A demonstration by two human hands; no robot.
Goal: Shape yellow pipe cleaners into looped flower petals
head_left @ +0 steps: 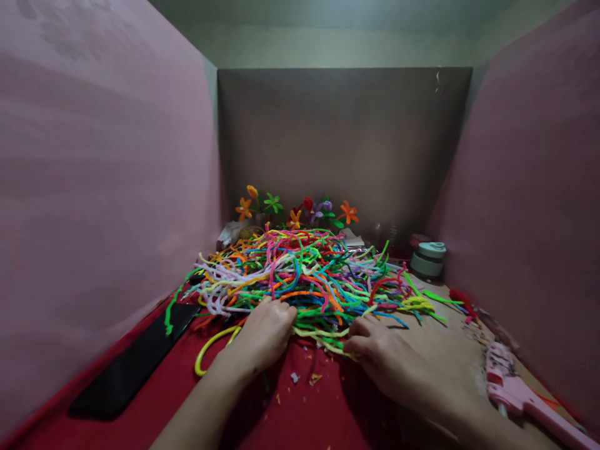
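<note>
A big tangled heap of multicoloured pipe cleaners (pixel 300 275) covers the middle of the table. My left hand (pixel 269 328) is closed in a fist at its front edge, back of the hand up, its fingertips hidden. Green and pale yellow strands run from that fist across to my right hand (pixel 375 344), whose thumb and fingers are closed on them. Beside my left wrist lies a yellow loop (pixel 202 356), partly covered by the forearm.
Fuzzy flowers (pixel 295 215) stand behind the heap. A black flat slab (pixel 135 362) lies on the red cloth (pixel 300 412) at left. On the right are a pink glue gun (pixel 515 390) and a lidded green container (pixel 427 260). Pink walls (pixel 107 156) flank the table.
</note>
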